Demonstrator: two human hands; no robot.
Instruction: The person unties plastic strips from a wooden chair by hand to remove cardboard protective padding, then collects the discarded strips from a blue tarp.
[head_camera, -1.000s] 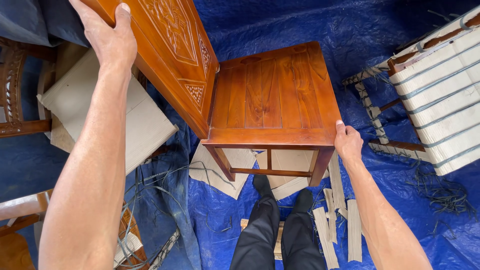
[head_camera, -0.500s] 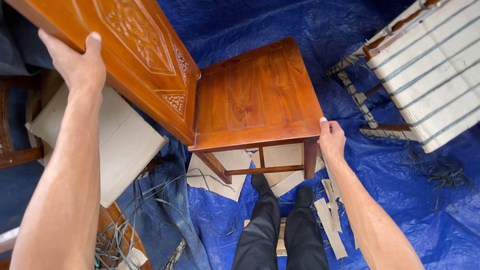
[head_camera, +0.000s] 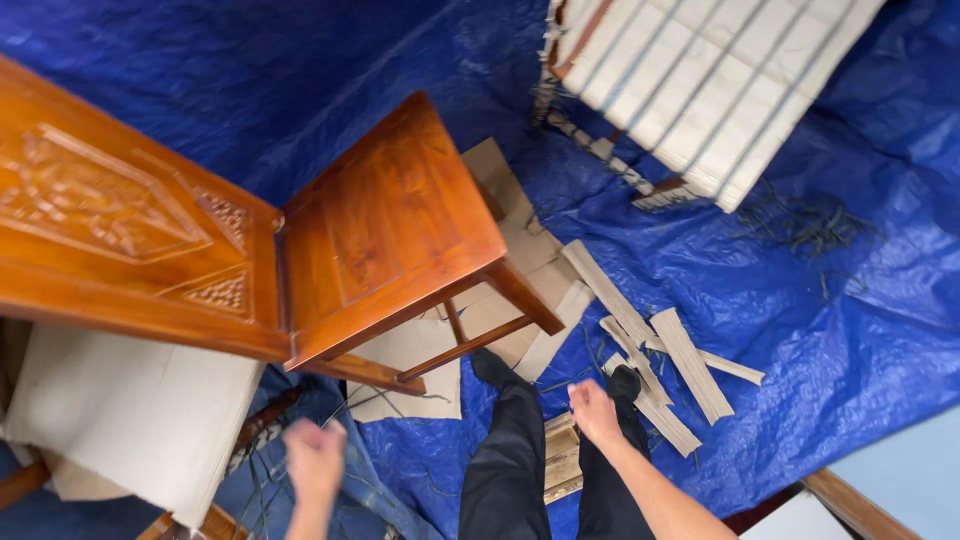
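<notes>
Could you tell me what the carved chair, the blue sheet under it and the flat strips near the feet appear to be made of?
The carved chair looks like solid wood with a glossy reddish-brown varnish: grain and sheen show on the seat. The blue sheet seems a woven plastic tarpaulin, creased and slightly shiny. The flat strips look like pale cardboard or thin wood; which is unclear.

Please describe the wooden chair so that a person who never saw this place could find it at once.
On the blue tarp covering the floor, look left of the pale slatted frame. The wooden chair stands there, glossy reddish-brown. Only it has a carved backrest and a smooth solid seat.
</notes>
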